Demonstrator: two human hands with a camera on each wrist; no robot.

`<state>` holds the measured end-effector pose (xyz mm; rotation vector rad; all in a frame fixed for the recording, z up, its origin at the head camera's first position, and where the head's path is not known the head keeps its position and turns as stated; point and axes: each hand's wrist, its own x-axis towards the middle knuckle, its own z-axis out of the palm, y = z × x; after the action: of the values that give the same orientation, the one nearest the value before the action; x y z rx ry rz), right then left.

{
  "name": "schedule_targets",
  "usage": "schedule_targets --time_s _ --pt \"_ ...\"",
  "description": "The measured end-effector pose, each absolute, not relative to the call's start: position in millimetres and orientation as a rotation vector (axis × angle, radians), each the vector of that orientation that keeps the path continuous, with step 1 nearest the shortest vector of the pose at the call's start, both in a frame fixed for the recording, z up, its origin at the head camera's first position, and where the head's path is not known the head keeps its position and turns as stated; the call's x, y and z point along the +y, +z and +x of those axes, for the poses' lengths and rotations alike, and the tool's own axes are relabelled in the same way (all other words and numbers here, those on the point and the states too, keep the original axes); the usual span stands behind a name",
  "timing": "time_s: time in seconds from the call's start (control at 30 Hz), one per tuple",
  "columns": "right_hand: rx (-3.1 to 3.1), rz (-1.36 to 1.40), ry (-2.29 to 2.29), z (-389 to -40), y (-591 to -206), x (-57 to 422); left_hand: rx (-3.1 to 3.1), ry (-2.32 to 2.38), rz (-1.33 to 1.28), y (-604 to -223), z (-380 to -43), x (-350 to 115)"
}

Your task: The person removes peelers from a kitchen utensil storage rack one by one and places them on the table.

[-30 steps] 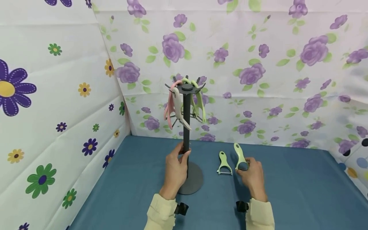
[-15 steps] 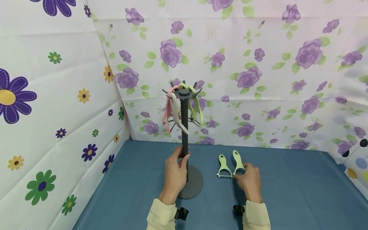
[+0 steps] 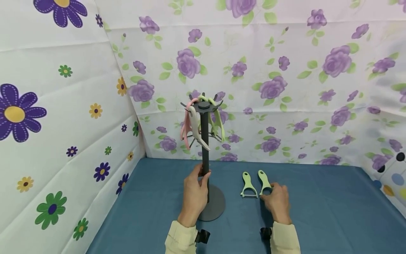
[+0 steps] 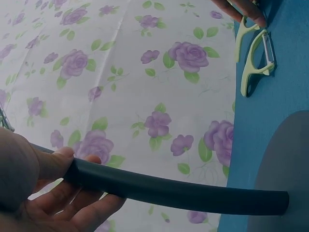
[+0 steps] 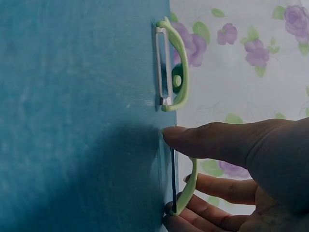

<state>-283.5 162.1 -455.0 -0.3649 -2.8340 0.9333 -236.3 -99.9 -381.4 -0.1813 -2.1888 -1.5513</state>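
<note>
My left hand (image 3: 195, 194) grips the dark pole of a hanging stand (image 3: 204, 155), thumb on one side and fingers on the other. From the stand's top hooks hang a pink peeler (image 3: 186, 123), a white peeler (image 3: 194, 123) and green ones (image 3: 218, 123). On the right, my right hand (image 3: 277, 201) holds a green peeler (image 3: 264, 180) by its blade end; in the right wrist view its thumb and fingers span the blade (image 5: 174, 179). Beside it, a second green peeler (image 3: 247, 183) lies on the table, handle pointing away.
The stand's round grey base (image 3: 215, 204) sits on the blue tabletop (image 3: 317, 204). Flowered cloth walls (image 3: 234, 46) rise behind the table and along the left side (image 3: 79, 134).
The peeler in my right hand has come down, its handle lowering to lie level with the other green peeler. My left hand stays on the pole. The head view has tilted slightly up.
</note>
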Motion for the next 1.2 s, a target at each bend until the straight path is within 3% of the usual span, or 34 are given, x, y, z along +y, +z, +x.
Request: schedule_targets --time_s 0.77,1.03,1.2 --pt "-2.825 -0.312 0.897 -285.8 -460.1 160.3 -2.196 -1.539 -0.138 -383.7 -240.0 -100.6" --pt "-2.800 -0.288 1.031 -282.7 -438.0 164.5 -2.224 -1.538 -0.165 -384.0 -241.2 -101.3" --pt "-2.623 -0.113 1.228 -284.7 -413.5 157.0 -2.214 -1.566 -0.187 -384.5 -242.2 -105.5"
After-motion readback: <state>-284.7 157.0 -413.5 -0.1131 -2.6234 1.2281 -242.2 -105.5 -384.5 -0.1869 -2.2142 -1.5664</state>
